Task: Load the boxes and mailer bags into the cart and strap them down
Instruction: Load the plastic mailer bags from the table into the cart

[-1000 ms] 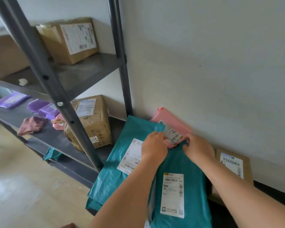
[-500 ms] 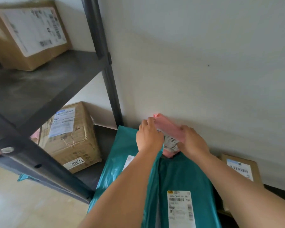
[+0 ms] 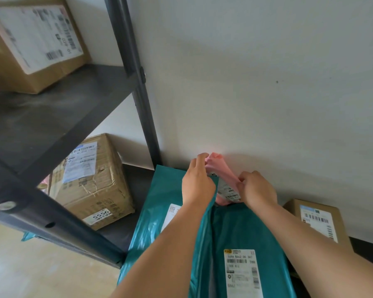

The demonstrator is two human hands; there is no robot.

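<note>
Picking stage, head view: left grip (image 3: 197,183) curls round the top edge of the pink mailer bag (image 3: 219,165), and right grip (image 3: 257,190) pinches its right side by the label. Bag stands against the wall, just behind the teal mailer bags (image 3: 241,230). Cart not in view. Next, prob.: lift clear w/ both, carry to cart.

upper shelf (image 3: 52,117): upper box (image 3: 30,44) on it, far left.
lower shelf (image 3: 136,186): lower box (image 3: 91,181) on it, left of the large mailer bags (image 3: 246,229).
small mailer bag (image 3: 219,168): behind the large mailer bags, against the wall (image 3: 246,82), gripped between left hand (image 3: 197,181) and right hand (image 3: 257,190).
right box (image 3: 317,220): right of the bags, near the wall.
</note>
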